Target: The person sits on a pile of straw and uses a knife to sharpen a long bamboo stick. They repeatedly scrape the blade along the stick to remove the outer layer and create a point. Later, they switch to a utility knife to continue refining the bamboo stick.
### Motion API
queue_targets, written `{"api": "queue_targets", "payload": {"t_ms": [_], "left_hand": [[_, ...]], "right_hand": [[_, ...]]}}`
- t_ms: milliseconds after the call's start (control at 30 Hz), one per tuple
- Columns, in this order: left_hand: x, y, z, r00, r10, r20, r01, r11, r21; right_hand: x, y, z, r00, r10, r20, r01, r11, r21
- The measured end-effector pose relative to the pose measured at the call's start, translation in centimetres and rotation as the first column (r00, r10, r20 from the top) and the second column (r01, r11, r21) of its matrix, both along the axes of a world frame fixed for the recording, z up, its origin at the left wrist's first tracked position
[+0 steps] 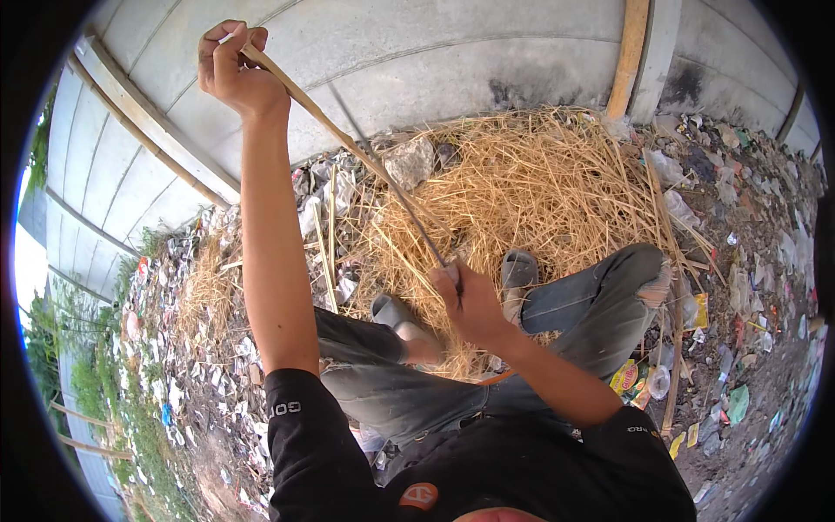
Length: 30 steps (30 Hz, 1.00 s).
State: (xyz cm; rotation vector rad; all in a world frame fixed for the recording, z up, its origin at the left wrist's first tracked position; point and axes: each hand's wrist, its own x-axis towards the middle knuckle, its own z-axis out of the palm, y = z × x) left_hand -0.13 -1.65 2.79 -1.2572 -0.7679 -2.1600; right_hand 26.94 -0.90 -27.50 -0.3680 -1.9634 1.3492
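Raised at the upper left, my left hand (237, 71) is closed around the top end of a long, pale bamboo strip (317, 110). The strip slants down to the right toward the straw. My right hand (474, 306), in front of my lap, is wrapped round the handle end of a long knife (416, 224) with a thin dark blade. That blade points up and to the left and crosses the strip around its middle; whether the two touch I cannot tell. My fingers hide most of the handle.
A heap of straw-like shavings (531, 178) lies before my sandalled feet. Behind it stands a grey concrete panel wall (417, 65) with a bamboo pole (628, 61) against it. Litter covers the ground on both sides. Thin split sticks (331, 226) lie left of the heap.
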Motion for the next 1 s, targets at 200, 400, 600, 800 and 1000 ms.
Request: {"api": "queue_targets", "payload": {"t_ms": [200, 400, 600, 800, 1000], "left_hand": [[-2.7, -2.1, -0.3, 0.999, 0.020, 0.038, -0.019, 0.999, -0.026], [-2.6, -0.1, -1.2, 0.997, 0.071, -0.017, -0.072, 0.997, -0.022], [-2.0, -0.5, -0.3, 0.994, 0.081, 0.071, -0.081, 0.997, -0.002], [-7.4, -5.4, -1.7, 0.988, 0.074, 0.138, -0.065, 0.995, -0.074], [-6.4, -6.7, -6.3, 0.986, 0.138, 0.089, -0.125, 0.982, -0.138]], "right_hand": [[0.0, 3.1, -9.2, 0.850, 0.136, 0.509, 0.102, 0.906, -0.411], [-1.1, -1.4, 2.9, 0.988, 0.082, 0.128, -0.039, 0.951, -0.305], [-5.3, -2.6, -10.5, 0.986, -0.065, 0.152, 0.090, 0.983, -0.162], [-2.9, 3.1, -21.2, 0.818, 0.079, 0.570, 0.381, 0.668, -0.639], [-3.8, 3.2, -18.2, 0.841, 0.026, 0.540, 0.150, 0.949, -0.278]]}}
